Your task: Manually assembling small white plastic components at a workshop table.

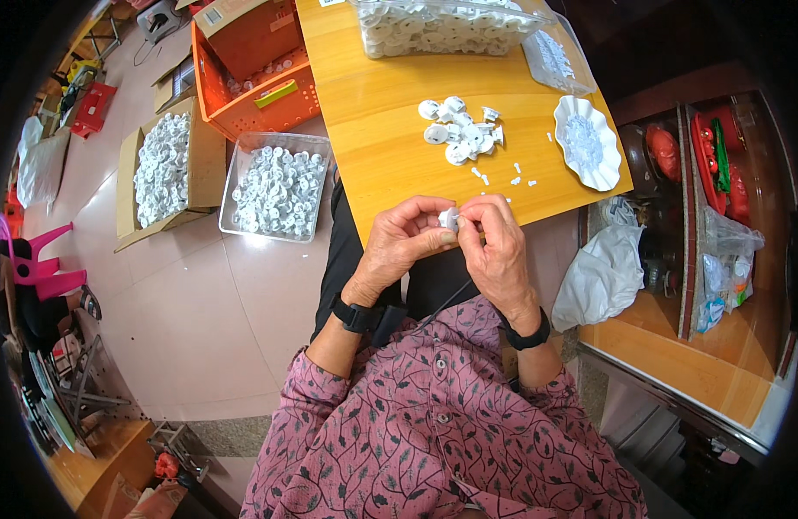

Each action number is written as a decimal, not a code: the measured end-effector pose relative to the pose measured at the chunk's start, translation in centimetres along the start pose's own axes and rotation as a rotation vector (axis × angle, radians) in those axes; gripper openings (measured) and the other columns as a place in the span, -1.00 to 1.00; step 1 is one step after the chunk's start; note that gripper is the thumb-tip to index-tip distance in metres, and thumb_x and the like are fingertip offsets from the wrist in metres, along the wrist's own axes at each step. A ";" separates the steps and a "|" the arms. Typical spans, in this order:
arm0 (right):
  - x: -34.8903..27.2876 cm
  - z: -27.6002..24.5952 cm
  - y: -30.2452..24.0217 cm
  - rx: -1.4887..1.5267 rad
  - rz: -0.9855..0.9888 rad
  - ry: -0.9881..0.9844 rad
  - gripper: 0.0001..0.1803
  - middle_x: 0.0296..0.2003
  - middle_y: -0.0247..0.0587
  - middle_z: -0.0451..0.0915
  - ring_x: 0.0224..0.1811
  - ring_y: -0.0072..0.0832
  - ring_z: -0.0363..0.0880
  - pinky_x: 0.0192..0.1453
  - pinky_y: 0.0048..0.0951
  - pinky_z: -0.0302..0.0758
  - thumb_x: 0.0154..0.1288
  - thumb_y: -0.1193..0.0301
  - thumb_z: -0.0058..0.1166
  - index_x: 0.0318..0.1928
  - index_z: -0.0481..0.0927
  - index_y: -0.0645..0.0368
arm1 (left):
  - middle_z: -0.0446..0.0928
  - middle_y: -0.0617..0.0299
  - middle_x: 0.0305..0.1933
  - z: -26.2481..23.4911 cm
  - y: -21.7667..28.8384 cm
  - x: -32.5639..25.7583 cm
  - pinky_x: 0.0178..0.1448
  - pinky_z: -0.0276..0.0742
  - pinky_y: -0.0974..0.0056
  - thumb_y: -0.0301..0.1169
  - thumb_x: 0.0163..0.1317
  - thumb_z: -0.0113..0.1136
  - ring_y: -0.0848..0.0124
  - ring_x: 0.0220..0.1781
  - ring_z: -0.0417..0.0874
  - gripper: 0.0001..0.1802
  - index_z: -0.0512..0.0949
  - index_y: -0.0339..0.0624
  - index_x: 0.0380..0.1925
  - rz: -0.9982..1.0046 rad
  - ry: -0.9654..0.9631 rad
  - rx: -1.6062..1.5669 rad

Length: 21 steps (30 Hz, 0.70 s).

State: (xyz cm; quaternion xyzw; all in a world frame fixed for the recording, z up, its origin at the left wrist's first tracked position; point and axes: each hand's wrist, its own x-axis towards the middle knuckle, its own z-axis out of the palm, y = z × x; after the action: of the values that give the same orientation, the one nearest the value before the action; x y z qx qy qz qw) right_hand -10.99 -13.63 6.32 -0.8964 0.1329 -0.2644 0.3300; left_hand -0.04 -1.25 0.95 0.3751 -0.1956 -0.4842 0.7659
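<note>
Over the table's near edge, my left hand [400,235] pinches a small round white plastic part [449,218] between thumb and fingers. My right hand [499,251] closes on the same part from the right, thumb and forefinger at its side. Whether a smaller piece sits between those right fingertips is hidden. Beyond my hands lies a loose pile of similar white plastic parts [458,152], round discs with short stems. Several tiny white pegs [516,169] are scattered between the pile and my right hand.
On the wooden table [364,112] stand a clear tub [416,54] of white parts, a scalloped white dish [613,157] of tiny translucent pieces and a clear tray [581,86]. To the left are a filled clear bin [230,227], a cardboard box [131,195] and an orange crate [234,121].
</note>
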 end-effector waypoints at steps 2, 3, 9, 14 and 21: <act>0.0 0.0 -0.1 -0.011 -0.011 0.002 -0.87 -0.28 -0.01 0.48 -0.27 -0.07 0.55 -0.22 -0.19 0.52 0.24 0.67 0.08 -0.22 0.46 0.28 | 0.64 0.17 -0.06 -0.1 -0.2 0.0 0.08 0.69 0.34 -0.61 0.27 0.29 0.47 -0.06 0.68 -0.65 0.53 -0.35 0.06 0.003 0.003 0.003; 0.1 -0.1 -0.2 -0.015 -0.006 -0.001 -0.87 -0.27 -0.01 0.48 -0.27 -0.08 0.55 -0.21 -0.20 0.52 0.24 0.67 0.09 -0.23 0.46 0.28 | 0.64 0.17 -0.07 -0.1 -0.3 0.0 0.08 0.70 0.34 -0.61 0.27 0.29 0.47 -0.07 0.69 -0.66 0.53 -0.35 0.05 0.006 0.006 0.006; 0.0 -0.1 -0.5 0.001 0.006 -0.005 -0.88 -0.27 -0.03 0.49 -0.25 -0.12 0.57 -0.19 -0.23 0.53 0.24 0.66 0.10 -0.23 0.48 0.28 | 0.64 0.19 -0.09 0.1 -0.1 -0.1 0.07 0.69 0.36 -0.61 0.27 0.29 0.49 -0.08 0.68 -0.66 0.55 -0.35 0.05 0.000 0.016 0.030; 0.0 -0.6 -0.3 0.117 0.078 -0.041 -0.91 -0.26 -0.07 0.52 -0.24 -0.16 0.58 -0.19 -0.30 0.54 0.27 0.62 0.13 -0.24 0.50 0.28 | 0.65 0.23 -0.12 -0.3 -0.1 -0.2 0.00 0.67 0.42 -0.57 0.26 0.33 0.53 -0.15 0.67 -0.65 0.56 -0.33 0.04 -0.001 0.012 0.063; -0.3 -0.4 0.4 0.373 0.272 -0.038 -0.95 -0.26 -0.22 0.55 -0.28 -0.49 0.55 -0.22 -0.49 0.52 0.38 0.55 0.12 -0.24 0.56 0.29 | 0.65 0.28 -0.15 -0.1 0.0 -0.1 -0.05 0.65 0.45 -0.54 0.25 0.35 0.56 -0.21 0.65 -0.66 0.58 -0.31 0.03 -0.012 0.033 0.060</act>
State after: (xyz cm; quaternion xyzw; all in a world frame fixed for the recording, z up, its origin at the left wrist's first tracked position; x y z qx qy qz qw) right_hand -11.52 -14.01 6.24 -0.7985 0.1952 -0.2203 0.5252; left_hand -0.01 -1.13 0.92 0.4071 -0.1952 -0.4762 0.7546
